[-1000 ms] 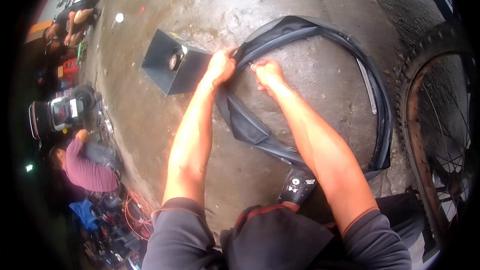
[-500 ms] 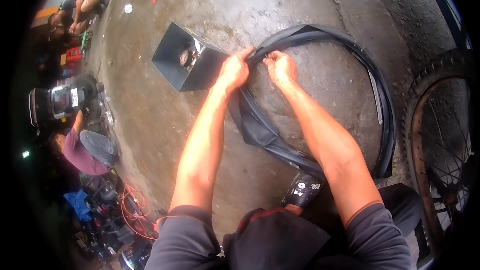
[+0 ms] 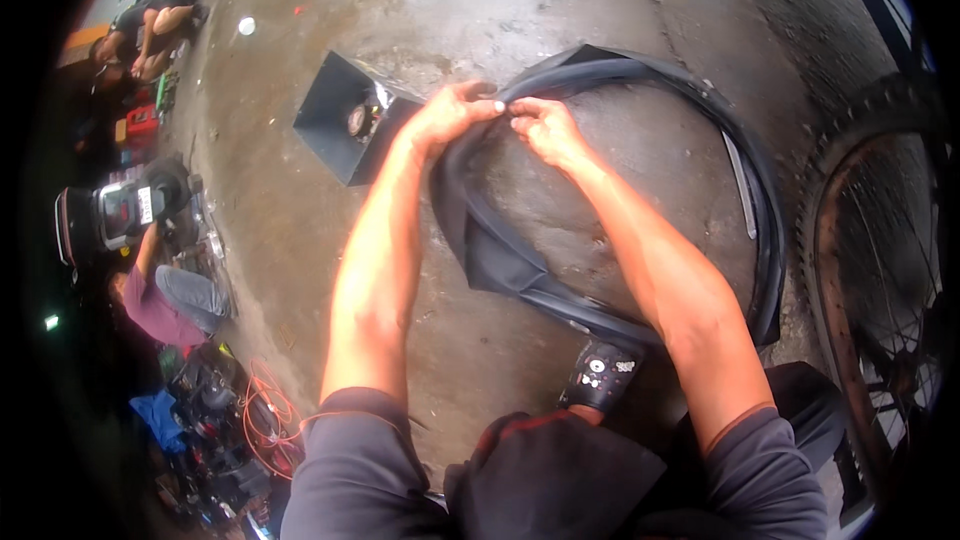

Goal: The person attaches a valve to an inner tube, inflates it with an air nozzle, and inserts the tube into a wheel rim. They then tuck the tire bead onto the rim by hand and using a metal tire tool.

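A black rubber inner tube (image 3: 768,240) lies in a loose ring on the floor, with a wide, folded flap at its lower left. My left hand (image 3: 455,118) pinches the ring at its upper left, thumb and fingers pressed on the rubber. Close beside it, my right hand (image 3: 548,130) has its thumb and fingers pressed together at the inner edge of the same spot; whatever lies between those fingertips is too small to make out. A pale metal strip (image 3: 740,185) runs along the ring's inner right edge.
A dark open-sided box (image 3: 325,125) with small items inside stands left of my left hand. A bicycle wheel (image 3: 825,240) rises at the right. My shoe (image 3: 600,375) is near the ring's bottom. Far left are an orange hose (image 3: 262,405), a motorbike (image 3: 125,205) and two people.
Both hands have shifted a little to the left and come closer together at the ring's upper left, where the tube has moved with them. My left-hand fingers have bent over the rubber.
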A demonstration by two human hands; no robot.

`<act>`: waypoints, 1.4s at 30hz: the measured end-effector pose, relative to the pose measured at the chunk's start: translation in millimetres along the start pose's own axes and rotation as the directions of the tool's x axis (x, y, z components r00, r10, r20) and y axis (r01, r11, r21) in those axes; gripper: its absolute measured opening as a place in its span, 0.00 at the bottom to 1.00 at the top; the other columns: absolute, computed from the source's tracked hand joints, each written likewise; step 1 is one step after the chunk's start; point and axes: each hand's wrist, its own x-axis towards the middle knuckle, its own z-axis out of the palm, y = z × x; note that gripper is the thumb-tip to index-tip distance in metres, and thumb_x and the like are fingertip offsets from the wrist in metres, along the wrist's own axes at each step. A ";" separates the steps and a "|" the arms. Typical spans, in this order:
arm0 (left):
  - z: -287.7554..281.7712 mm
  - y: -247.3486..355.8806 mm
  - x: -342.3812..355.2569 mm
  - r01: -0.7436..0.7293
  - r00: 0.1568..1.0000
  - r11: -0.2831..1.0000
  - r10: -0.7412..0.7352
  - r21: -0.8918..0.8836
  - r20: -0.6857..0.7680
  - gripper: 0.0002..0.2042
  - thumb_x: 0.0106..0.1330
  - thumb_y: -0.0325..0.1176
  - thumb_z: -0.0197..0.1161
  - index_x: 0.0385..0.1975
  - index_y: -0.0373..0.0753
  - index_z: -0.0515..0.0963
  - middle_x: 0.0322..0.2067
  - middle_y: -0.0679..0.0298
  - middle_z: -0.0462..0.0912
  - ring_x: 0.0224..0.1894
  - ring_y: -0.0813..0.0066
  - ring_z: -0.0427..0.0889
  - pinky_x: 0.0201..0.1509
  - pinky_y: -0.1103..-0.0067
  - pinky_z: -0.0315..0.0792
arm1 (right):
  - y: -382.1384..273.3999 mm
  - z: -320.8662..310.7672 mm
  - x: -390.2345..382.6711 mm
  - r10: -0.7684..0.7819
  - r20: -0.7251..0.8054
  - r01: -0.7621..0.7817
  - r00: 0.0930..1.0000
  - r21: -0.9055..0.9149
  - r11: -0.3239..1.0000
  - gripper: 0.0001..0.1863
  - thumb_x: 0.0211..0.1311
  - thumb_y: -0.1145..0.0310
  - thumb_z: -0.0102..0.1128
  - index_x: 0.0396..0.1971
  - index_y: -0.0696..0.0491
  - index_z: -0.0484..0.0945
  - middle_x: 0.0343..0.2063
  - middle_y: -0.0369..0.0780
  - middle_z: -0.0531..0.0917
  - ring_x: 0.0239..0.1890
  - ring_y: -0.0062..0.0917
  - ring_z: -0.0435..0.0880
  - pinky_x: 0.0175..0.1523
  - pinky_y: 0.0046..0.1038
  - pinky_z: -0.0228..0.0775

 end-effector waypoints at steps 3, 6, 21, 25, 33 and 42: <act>-2.3 6.5 4.6 0.095 0.991 0.982 -0.109 0.161 0.081 0.27 0.57 0.37 0.74 0.53 0.26 0.79 0.41 0.55 0.85 0.42 0.68 0.84 0.46 0.73 0.78 | -18.2 -12.1 -29.0 -0.113 -0.093 0.084 0.989 -0.272 0.959 0.19 0.64 0.69 0.64 0.52 0.61 0.80 0.42 0.46 0.87 0.44 0.30 0.86 0.50 0.34 0.78; -3.5 4.3 11.3 0.196 0.979 0.976 -0.201 0.098 0.043 0.30 0.56 0.35 0.73 0.56 0.25 0.76 0.43 0.53 0.84 0.41 0.65 0.83 0.47 0.71 0.79 | -18.6 -45.1 -103.8 -0.322 -0.379 0.161 0.868 -0.398 0.903 0.22 0.60 0.67 0.67 0.54 0.57 0.79 0.48 0.48 0.82 0.50 0.40 0.83 0.57 0.38 0.74; -0.5 -24.5 52.7 0.035 0.990 0.906 0.028 0.422 -0.142 0.10 0.55 0.30 0.59 0.36 0.34 0.76 0.24 0.63 0.75 0.25 0.73 0.73 0.27 0.74 0.68 | 102.8 -229.0 -440.1 0.320 -0.932 -0.287 0.168 0.264 0.921 0.45 0.61 0.31 0.61 0.53 0.64 0.79 0.51 0.47 0.84 0.53 0.35 0.81 0.62 0.38 0.69; 0.0 -12.8 44.6 0.085 0.965 0.916 0.022 0.391 -0.263 0.11 0.56 0.27 0.58 0.38 0.33 0.77 0.27 0.62 0.79 0.28 0.73 0.75 0.32 0.73 0.71 | 95.2 -247.2 -434.9 0.579 -0.792 -0.215 0.193 0.541 0.813 0.46 0.65 0.32 0.57 0.59 0.65 0.75 0.52 0.47 0.84 0.54 0.37 0.81 0.64 0.39 0.66; -5.8 -75.9 75.1 0.007 0.970 0.788 0.145 0.616 -0.196 0.15 0.61 0.25 0.56 0.48 0.33 0.78 0.37 0.54 0.85 0.39 0.61 0.82 0.45 0.68 0.76 | 71.7 -268.1 -452.2 0.683 -0.530 -0.181 0.503 0.708 0.682 0.49 0.64 0.31 0.58 0.73 0.55 0.63 0.70 0.46 0.69 0.74 0.38 0.62 0.73 0.48 0.51; -25.0 -110.5 96.1 -0.102 0.901 0.595 0.395 0.797 -0.179 0.16 0.58 0.23 0.57 0.47 0.30 0.76 0.30 0.47 0.85 0.33 0.54 0.86 0.40 0.66 0.78 | 65.8 -262.5 -461.5 0.603 -0.513 -0.124 0.611 0.690 0.713 0.46 0.60 0.40 0.70 0.68 0.59 0.68 0.66 0.46 0.73 0.68 0.36 0.69 0.67 0.44 0.61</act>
